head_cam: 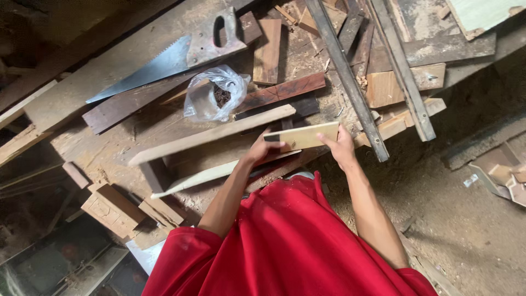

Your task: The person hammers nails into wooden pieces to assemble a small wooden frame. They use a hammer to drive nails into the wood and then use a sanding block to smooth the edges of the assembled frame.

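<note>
Both hands held a pale board [304,136] above the bench [109,71]: left hand [263,149] gripped its left end, right hand [341,148] its right. Its long axis ran across, right end slightly higher.

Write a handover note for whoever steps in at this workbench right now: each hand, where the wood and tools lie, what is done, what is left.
Left hand: grip on the near-left end of a short pale wooden block, held just above the bench.
Right hand: fingers on the block's right end.
Workbench: a long pale strip lies slantwise beside the block; a hand saw lies untouched at the far left; a clear plastic bag with small dark bits sits between them; offcuts and two grey metal bars lie to the right.
Done: block picked up.
Left: no cut or mark visible on the block; nothing else can be told.
</note>
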